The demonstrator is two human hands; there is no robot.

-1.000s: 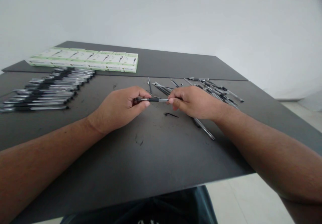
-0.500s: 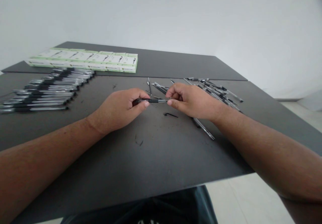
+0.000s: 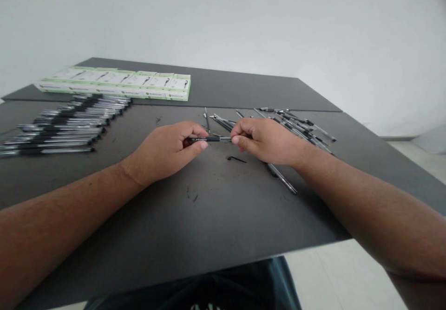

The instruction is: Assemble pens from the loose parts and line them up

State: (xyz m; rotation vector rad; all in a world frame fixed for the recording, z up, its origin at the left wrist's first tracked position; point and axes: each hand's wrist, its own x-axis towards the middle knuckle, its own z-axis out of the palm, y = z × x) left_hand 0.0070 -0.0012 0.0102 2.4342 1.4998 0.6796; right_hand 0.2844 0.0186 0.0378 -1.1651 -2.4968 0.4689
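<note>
A black and clear pen (image 3: 219, 138) lies level between my hands, just above the grey table (image 3: 209, 222). My left hand (image 3: 170, 147) pinches its left end between thumb and fingers. On the other end, the thumb and forefinger of my right hand (image 3: 263, 140) are closed. Both tips of the pen are partly hidden by fingers. A small black pen clip or cap piece (image 3: 237, 159) rests on the table just below the pen. Loose pen parts (image 3: 223, 122) lie behind my right hand, and a clear barrel (image 3: 284, 180) sticks out under its wrist.
Many assembled pens (image 3: 66, 124) lie side by side in a slanted row at the left. Behind them stands a row of white and green boxes (image 3: 114, 82). More scattered pen parts (image 3: 303, 126) lie to the right. The table's front edge is close to my lap.
The fingers of both hands have shifted slightly on the pen, which stays in nearly the same place. Everything on the table lies as before.
</note>
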